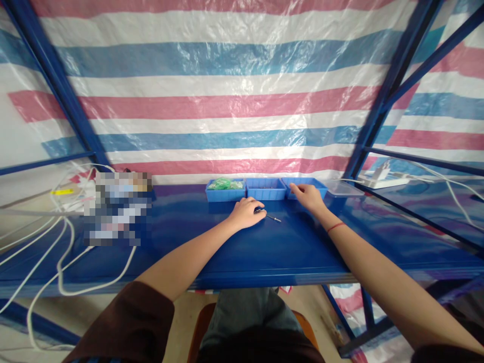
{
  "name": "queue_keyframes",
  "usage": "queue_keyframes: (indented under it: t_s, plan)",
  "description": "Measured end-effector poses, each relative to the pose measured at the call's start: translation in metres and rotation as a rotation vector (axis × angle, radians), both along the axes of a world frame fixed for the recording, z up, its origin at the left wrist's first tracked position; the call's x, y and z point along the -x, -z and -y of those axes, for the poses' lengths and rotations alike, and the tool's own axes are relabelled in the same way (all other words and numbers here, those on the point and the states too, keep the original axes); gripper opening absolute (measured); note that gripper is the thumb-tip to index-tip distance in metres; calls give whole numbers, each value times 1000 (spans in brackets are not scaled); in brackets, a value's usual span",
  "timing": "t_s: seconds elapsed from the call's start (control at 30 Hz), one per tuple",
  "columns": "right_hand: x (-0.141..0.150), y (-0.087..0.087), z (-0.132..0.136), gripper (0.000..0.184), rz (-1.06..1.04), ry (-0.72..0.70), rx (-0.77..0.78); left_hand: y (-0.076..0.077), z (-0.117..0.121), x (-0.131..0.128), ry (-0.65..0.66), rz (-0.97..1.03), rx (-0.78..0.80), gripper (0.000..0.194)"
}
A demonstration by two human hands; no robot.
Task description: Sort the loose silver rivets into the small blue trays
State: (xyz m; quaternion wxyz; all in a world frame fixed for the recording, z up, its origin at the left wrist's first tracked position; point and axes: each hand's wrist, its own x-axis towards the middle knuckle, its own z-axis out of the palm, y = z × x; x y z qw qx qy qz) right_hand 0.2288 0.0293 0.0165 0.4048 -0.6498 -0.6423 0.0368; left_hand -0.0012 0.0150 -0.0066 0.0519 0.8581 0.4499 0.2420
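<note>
My left hand rests on the blue table with its fingers curled round a small dark piece. A thin metal rod lies just beyond those fingertips and points to the right; whether it joins the dark piece is unclear. Over the front wall of the right blue bin is my right hand, its fingers bent and drawn together. Anything between them is hidden. The middle blue bin holds small parts too tiny to name. Green and clear plastic packets fill the left blue bin.
A clear plastic lid lies right of the bins, near a white power strip. White cables hang over the table's left side beside a blurred-out patch. Blue frame posts and a striped sheet stand behind.
</note>
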Motion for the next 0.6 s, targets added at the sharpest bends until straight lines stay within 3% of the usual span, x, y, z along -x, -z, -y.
queue_keyframes:
  t_s: [0.13,0.23,0.4,0.6]
  plan:
    - [20,-2,16,40,179,-521,107,0,-1,1,9,-67,-13,26]
    - [38,-1,25,29,262,-738,138,2,-5,2,37,-48,-35,25]
    - [48,4,26,14,380,-756,59,7,-11,2,86,16,-63,22]
    - [52,8,31,12,593,-612,-37,11,-13,3,178,58,-74,20]
